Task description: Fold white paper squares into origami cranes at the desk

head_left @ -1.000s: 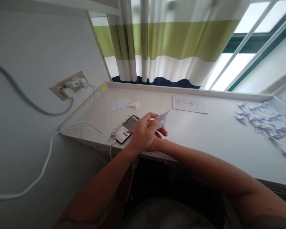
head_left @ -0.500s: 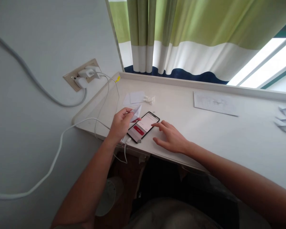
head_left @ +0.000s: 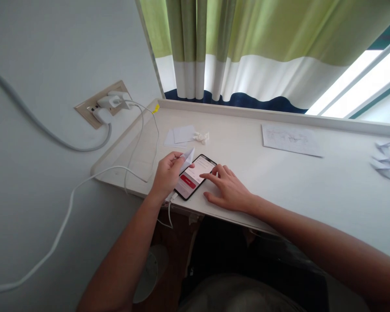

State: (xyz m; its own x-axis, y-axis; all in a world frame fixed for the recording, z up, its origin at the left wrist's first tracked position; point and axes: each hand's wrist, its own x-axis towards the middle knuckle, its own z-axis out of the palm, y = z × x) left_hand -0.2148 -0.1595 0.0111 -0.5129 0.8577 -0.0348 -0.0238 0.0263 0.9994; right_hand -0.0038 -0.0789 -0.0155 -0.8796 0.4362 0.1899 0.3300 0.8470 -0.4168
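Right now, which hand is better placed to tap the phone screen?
Probably the right hand: it is empty, and its index finger already reaches over the smartphone. The left hand is pinching a folded white paper, so it is less free.

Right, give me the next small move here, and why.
Probably tap the red button on the phone with the right forefinger. That finger rests on the screen close to the button, while the left hand is occupied pinching a folded white paper above the phone.
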